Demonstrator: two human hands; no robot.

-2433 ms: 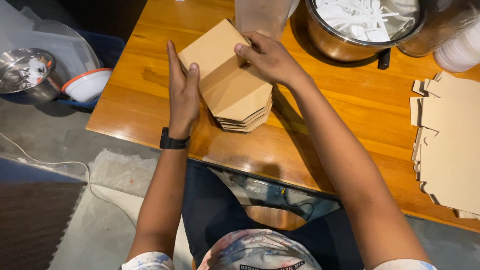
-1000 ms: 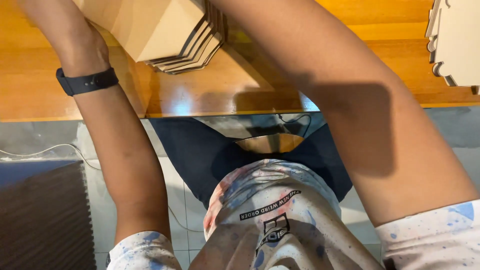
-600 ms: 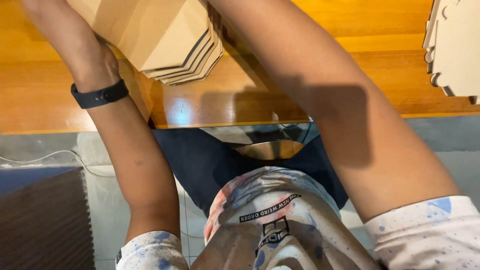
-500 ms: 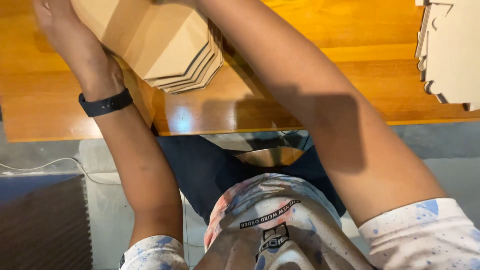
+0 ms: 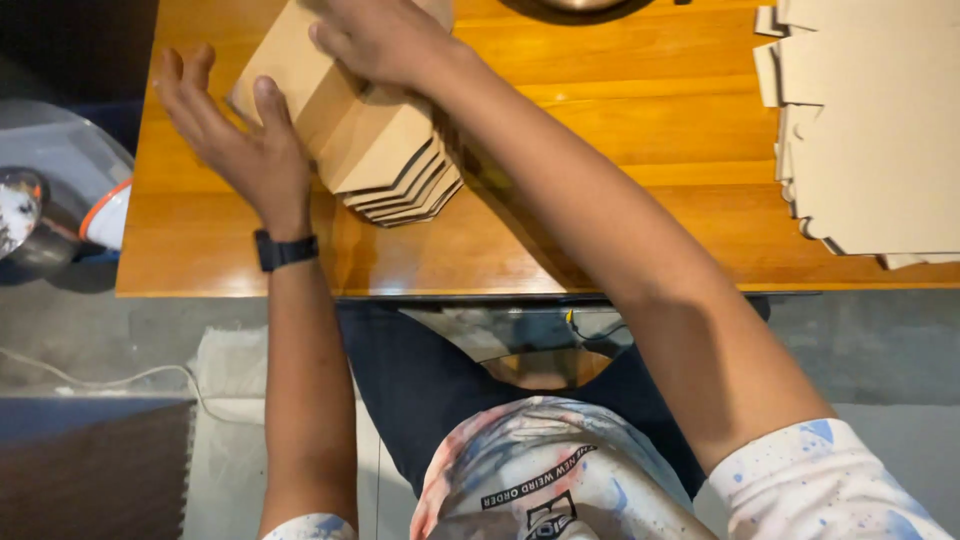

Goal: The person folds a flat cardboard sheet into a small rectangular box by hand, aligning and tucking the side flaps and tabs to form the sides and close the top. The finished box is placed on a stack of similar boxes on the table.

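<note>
Head view, looking down over a glossy wooden table with an orange-brown varnished grain that reflects light near its front edge; a stack of flat brown cardboard cutouts lies on the table's left part, matte in surface, the pieces angular with a chamfered lower end, their edges fanned slightly so that several layers show at the bottom right.

Left hand: open, fingers spread and extended, the thumb laid against the stack's left face, the palm beside the stack rather than closed about it; a black wristband sits on that wrist.

Right hand: resting palm-down on the top of the stack, fingers curled loosely over the upper sheet; whether it grips the sheet cannot be told, as the fingertips are partly cut off at the frame's top.

Right side of the table: a second pile of pale cardboard blanks, flat, with notched and tabbed edges, well apart from the stack under the hands; left of the table, below its level, a metal bowl and a white bowl with an orange rim.
</note>
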